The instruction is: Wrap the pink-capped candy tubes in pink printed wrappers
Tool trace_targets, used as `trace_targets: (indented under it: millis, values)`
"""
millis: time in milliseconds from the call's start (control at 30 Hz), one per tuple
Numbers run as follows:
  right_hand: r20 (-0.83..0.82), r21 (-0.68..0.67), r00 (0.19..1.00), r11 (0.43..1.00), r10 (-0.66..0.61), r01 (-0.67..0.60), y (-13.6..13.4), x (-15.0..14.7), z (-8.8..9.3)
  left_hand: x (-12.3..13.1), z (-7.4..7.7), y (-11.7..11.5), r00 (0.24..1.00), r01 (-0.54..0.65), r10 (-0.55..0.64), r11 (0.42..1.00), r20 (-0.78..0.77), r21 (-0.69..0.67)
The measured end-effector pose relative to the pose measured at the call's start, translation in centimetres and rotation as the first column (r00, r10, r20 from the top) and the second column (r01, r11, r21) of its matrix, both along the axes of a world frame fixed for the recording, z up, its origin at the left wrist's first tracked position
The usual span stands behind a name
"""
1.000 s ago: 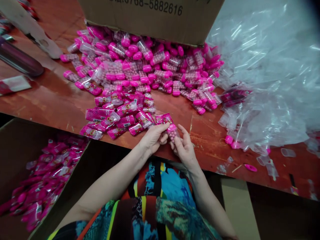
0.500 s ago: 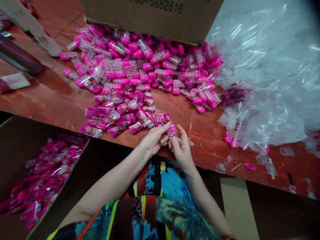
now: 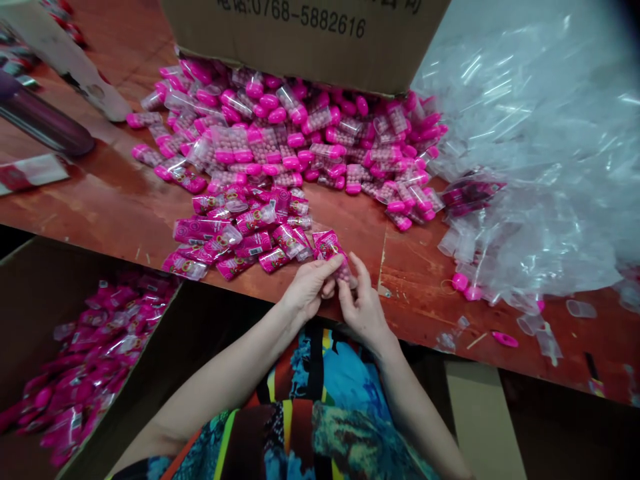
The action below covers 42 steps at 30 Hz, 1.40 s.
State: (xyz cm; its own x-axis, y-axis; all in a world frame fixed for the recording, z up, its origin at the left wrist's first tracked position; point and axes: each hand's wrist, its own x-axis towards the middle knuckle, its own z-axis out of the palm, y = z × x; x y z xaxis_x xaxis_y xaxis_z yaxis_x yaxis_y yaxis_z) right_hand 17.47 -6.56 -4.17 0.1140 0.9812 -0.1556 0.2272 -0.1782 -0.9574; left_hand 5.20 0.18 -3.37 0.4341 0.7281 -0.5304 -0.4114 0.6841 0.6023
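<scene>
Drawn closer together than a second ago, with the tube (image 3: 346, 272) pushed deeper into the wrapper (image 3: 327, 245) and its pink cap no longer showing.

Far below and left of the big box (image 3: 310, 40): an open carton (image 3: 30, 293) off the edge of the table (image 3: 100, 200), holding wrapped packs (image 3: 85, 360). Probably set low so that packs drop in easily.

Left of the big box, on the table: a dark purple roll (image 3: 45, 123).

Spilling out from under the big box: bare tubes (image 3: 280, 140) with pink caps, kept within reach.

Below the big box, nearer the body: a pile (image 3: 235, 233) of more packs in the same printed wrap.

Straight below the big box, at the table edge: left hand (image 3: 310, 290), thumb and fingers pinched tight on the wrapper, seemingly to keep its mouth steady. Touching it, right hand (image 3: 363, 310), fingertips clamped on the tube's lower end, apparently to feed it in. Tube itself mostly hidden between the fingers.

Right of the big box: a heap of clear plastic (image 3: 540, 153), loose and crumpled.

Below and right of the big box: a stray pink cap (image 3: 505, 339), lying alone.
</scene>
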Motion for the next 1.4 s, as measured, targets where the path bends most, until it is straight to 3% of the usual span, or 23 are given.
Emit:
trace_targets:
  millis: [100, 200, 333, 533, 733, 933, 1033, 1133, 1200, 1267, 1333, 1400]
  values:
    - [-0.228, -0.015, 0.973, 0.999, -0.032, 0.029, 0.0, -0.6, 0.2, -0.1, 0.1, 0.1, 0.998, 0.036, -0.035, 0.999, 0.05, -0.001]
    - [-0.459, -0.117, 0.882, 0.991, -0.106, 0.058, 0.0, -0.9, 0.4, -0.6, 0.4, 0.0, 0.988, 0.134, -0.136, 0.991, 0.072, 0.027]
    - [-0.612, -0.192, 0.783, 0.981, -0.111, -0.011, 0.1, -0.2, 0.4, -1.1, 0.5, -0.4, 0.965, 0.252, -0.257, 0.964, 0.047, 0.08]
    - [-0.627, -0.136, 0.779, 0.982, 0.018, -0.132, 0.3, 1.7, -0.6, -0.9, 0.7, -0.8, 0.934, 0.353, -0.341, 0.927, -0.102, 0.129]
    - [-0.593, -0.117, 0.804, 0.983, 0.047, -0.144, 0.1, 1.3, -0.5, -0.7, 0.8, -0.8, 0.968, 0.244, -0.235, 0.962, -0.083, 0.124]
    - [-0.502, -0.141, 0.863, 0.979, 0.056, -0.146, 0.5, 0.5, 0.0, -1.0, 1.1, -1.0, 0.955, 0.276, -0.261, 0.956, -0.143, 0.098]
    - [-0.376, -0.074, 0.924, 0.991, 0.073, -0.109, 1.3, 1.1, 0.0, -2.8, 2.8, 0.3, 0.979, 0.128, -0.099, 0.978, -0.176, 0.165]
    - [0.003, 0.061, 0.999, 0.997, -0.036, 0.036, 2.9, 2.1, 0.1, -5.6, 4.9, 2.8, 0.946, -0.212, 0.262, 0.945, -0.192, 0.248]
    - [0.331, 0.122, 0.94, 0.992, -0.08, 0.042, 4.2, 2.3, 0.1, -7.4, 5.9, 4.4, 0.899, -0.363, 0.405, 0.903, -0.169, 0.231]
    - [0.581, 0.074, 0.813, 0.997, -0.035, -0.01, 5.4, 2.1, 0.2, -8.5, 6.3, 5.4, 0.855, -0.459, 0.492, 0.866, -0.164, 0.199]
    - [0.702, -0.017, 0.712, 1.0, 0.027, -0.022, 6.1, 1.5, 0.1, -8.6, 6.3, 5.5, 0.811, -0.531, 0.56, 0.826, -0.172, 0.189]
    - [0.735, -0.06, 0.677, 0.998, 0.044, 0.001, 6.4, 1.2, -0.1, -7.9, 5.9, 4.8, 0.78, -0.563, 0.6, 0.797, -0.177, 0.218]
